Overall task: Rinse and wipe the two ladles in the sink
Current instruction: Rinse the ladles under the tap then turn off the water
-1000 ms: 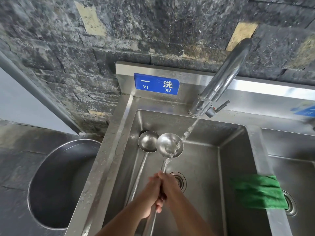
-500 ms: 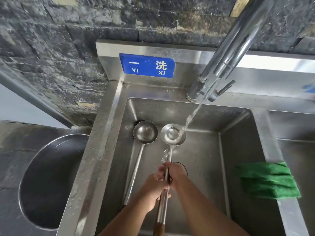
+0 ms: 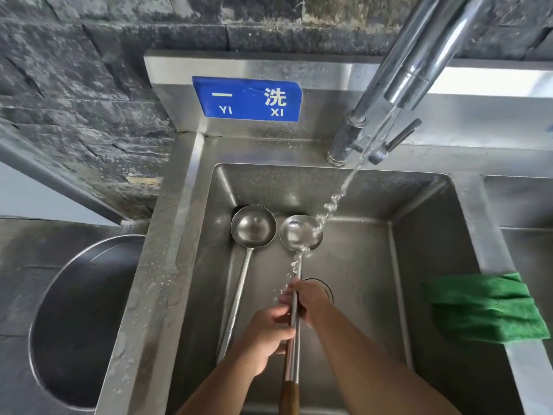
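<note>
Two steel ladles are in the steel sink (image 3: pixel 428 265). One ladle (image 3: pixel 300 233) has its bowl under the water stream from the tap (image 3: pixel 419 64), and water spills over the bowl's rim and runs down the handle. My left hand (image 3: pixel 266 333) grips that handle from the left. My right hand (image 3: pixel 309 299) grips the same handle slightly higher, from the right. The other ladle (image 3: pixel 253 225) lies in the sink to the left, bowl up near the back wall, its long handle running toward me.
A folded green cloth (image 3: pixel 484 307) lies over the divider between this basin and a second basin at the right. A round steel bin (image 3: pixel 74 322) is set in the dark counter at left. The drain (image 3: pixel 327 290) sits behind my right hand.
The view has moved closer and lower over the sink. My hands have slid along the handle, so its wooden end now shows below them. Water keeps pouring into the bowl.
</note>
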A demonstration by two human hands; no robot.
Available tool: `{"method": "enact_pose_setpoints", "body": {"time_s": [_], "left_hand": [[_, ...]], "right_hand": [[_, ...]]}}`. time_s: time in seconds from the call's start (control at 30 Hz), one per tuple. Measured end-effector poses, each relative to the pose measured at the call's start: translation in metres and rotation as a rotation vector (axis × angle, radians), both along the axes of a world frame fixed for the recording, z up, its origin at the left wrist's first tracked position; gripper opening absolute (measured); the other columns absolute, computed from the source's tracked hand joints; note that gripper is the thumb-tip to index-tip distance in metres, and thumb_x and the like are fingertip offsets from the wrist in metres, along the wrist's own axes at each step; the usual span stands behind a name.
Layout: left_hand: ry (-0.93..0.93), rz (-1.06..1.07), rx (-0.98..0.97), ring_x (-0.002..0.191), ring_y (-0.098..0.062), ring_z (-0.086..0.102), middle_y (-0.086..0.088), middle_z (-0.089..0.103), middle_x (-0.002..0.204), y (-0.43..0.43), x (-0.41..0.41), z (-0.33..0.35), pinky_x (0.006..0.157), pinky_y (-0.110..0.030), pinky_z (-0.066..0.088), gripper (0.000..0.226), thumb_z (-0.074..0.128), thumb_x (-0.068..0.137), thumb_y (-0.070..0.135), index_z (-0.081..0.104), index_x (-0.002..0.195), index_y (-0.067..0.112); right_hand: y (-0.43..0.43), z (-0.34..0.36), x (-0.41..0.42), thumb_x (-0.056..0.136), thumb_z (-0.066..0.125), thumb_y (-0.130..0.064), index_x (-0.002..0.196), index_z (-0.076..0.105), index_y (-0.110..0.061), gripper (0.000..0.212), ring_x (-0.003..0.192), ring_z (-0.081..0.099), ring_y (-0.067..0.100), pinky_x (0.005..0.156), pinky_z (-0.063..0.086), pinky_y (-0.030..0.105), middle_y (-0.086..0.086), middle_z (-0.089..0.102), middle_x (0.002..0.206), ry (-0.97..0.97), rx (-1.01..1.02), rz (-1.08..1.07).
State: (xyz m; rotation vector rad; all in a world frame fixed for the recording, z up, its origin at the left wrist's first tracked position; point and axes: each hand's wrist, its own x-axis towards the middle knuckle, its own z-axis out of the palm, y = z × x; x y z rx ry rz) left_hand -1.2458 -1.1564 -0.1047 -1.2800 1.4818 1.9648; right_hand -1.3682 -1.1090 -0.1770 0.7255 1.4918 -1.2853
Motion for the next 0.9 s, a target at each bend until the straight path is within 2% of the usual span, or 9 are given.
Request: {"method": "enact_pose_setpoints", "body": {"time_s": [0.13,0.2,0.37,0.5,0.6,0.67,0.73,0.83,0.9], "left_hand": [[0.001,0.041,-0.024,0.086,-0.018,0.066,-0.008,0.075,0.098,0.004,-0.001,-0.010,0.077,-0.025,0.052,0.042,0.062,0.082,-0.012,0.072,0.112,0.016],[0.024,0.031,-0.038,0.090,-0.018,0.067,-0.009,0.076,0.100,0.002,0.002,-0.016,0.077,-0.018,0.051,0.044,0.057,0.082,-0.018,0.071,0.115,0.009],[0.012,0.026,-0.096,0.080,-0.003,0.063,-0.006,0.069,0.100,0.006,0.004,-0.027,0.061,-0.004,0.049,0.054,0.048,0.085,-0.026,0.059,0.127,0.007],[-0.019,-0.016,-0.158,0.074,0.002,0.069,-0.013,0.073,0.107,0.010,0.009,-0.038,0.063,-0.006,0.050,0.044,0.050,0.087,-0.022,0.067,0.120,0.000],[-0.064,-0.015,-0.170,0.078,-0.006,0.070,-0.004,0.073,0.089,0.010,0.009,-0.046,0.066,-0.009,0.053,0.040,0.051,0.087,-0.019,0.072,0.100,0.012],[-0.081,-0.049,-0.190,0.086,-0.028,0.070,-0.004,0.071,0.080,0.008,0.009,-0.056,0.085,-0.031,0.058,0.041,0.054,0.083,-0.017,0.071,0.083,0.020],[-0.090,-0.130,-0.287,0.091,-0.032,0.070,-0.005,0.074,0.084,0.007,0.006,-0.063,0.093,-0.045,0.055,0.029,0.063,0.078,-0.004,0.074,0.083,0.022],[-0.148,-0.293,-0.464,0.089,-0.017,0.066,-0.003,0.073,0.100,0.009,0.004,-0.064,0.082,-0.028,0.052,0.019,0.069,0.085,0.011,0.071,0.104,0.014],[-0.174,-0.347,-0.578,0.089,-0.017,0.066,-0.004,0.072,0.099,0.007,0.004,-0.060,0.084,-0.031,0.054,0.016,0.068,0.085,0.015,0.070,0.101,0.012]], "right_hand": [[0.011,-0.002,0.000,0.100,0.052,-0.013,0.098,0.062,0.003,0.019,0.035,0.058,0.008,0.036,0.043,0.015,0.008,0.061,0.066,0.180,0.103,0.339],[0.016,-0.009,0.005,0.099,0.052,-0.012,0.100,0.064,0.002,0.018,0.039,0.060,0.007,0.038,0.045,0.016,0.007,0.063,0.069,0.218,0.101,0.450],[0.031,-0.032,0.021,0.095,0.057,-0.014,0.079,0.064,-0.009,0.019,0.061,0.067,0.022,0.072,0.061,0.051,0.008,0.065,0.068,0.310,0.099,0.593],[0.039,-0.054,0.032,0.091,0.060,-0.022,0.072,0.064,-0.011,0.022,0.069,0.069,0.028,0.071,0.060,0.057,0.008,0.064,0.066,0.366,0.154,0.624],[0.033,-0.039,0.034,0.091,0.061,-0.025,0.069,0.063,-0.015,0.025,0.070,0.070,0.026,0.071,0.061,0.050,0.007,0.067,0.069,0.442,0.221,0.656],[0.030,-0.035,0.032,0.092,0.060,-0.026,0.069,0.063,-0.015,0.026,0.069,0.071,0.025,0.071,0.062,0.048,0.007,0.068,0.069,0.457,0.241,0.684],[0.029,-0.034,0.030,0.092,0.060,-0.028,0.072,0.066,-0.012,0.026,0.069,0.071,0.027,0.071,0.061,0.047,0.008,0.069,0.070,0.470,0.255,0.726],[0.032,-0.027,0.028,0.093,0.058,-0.032,0.076,0.069,-0.009,0.031,0.069,0.071,0.026,0.072,0.061,0.043,0.007,0.068,0.067,0.494,0.285,0.808],[0.036,-0.023,0.029,0.093,0.057,-0.032,0.070,0.066,-0.011,0.032,0.070,0.070,0.025,0.071,0.061,0.037,0.007,0.067,0.068,0.470,0.298,0.854]]}}
